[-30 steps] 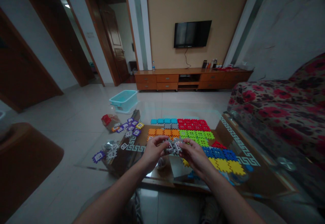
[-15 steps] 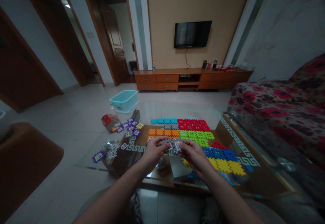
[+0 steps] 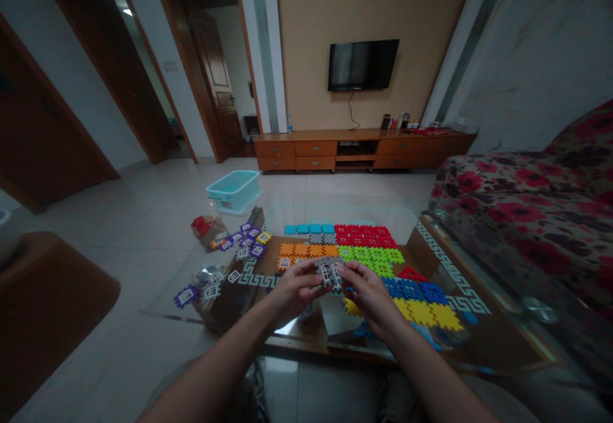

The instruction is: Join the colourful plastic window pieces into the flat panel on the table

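Between my hands, above the glass table, are grey toothed puzzle tiles [image 3: 330, 272] with white window-like inserts. My left hand [image 3: 297, 290] pinches their left side, and my right hand [image 3: 363, 289] is closed on the right side. Whether the tiles are one joined piece or two, I cannot tell. Beyond my hands lie joined tiles in colour blocks: orange tiles [image 3: 301, 250], grey tiles [image 3: 322, 239], light blue tiles [image 3: 310, 229], red tiles [image 3: 364, 236] and green tiles [image 3: 371, 257]. Nearer on the right are dark blue tiles [image 3: 412, 289] and yellow tiles [image 3: 421, 313].
Loose purple tiles [image 3: 246, 242] lie at the table's left, with grey and white pieces [image 3: 211, 290] nearer. A red-and-brown packet [image 3: 207, 226] sits behind them. On the floor stands a light blue tub [image 3: 234, 191]. A flowered sofa [image 3: 517, 186] flanks the right side.
The grey tiles between my hands have tilted more upright, showing their window inserts more plainly. My hands have shifted slightly around them. The tiles on the table look the same.
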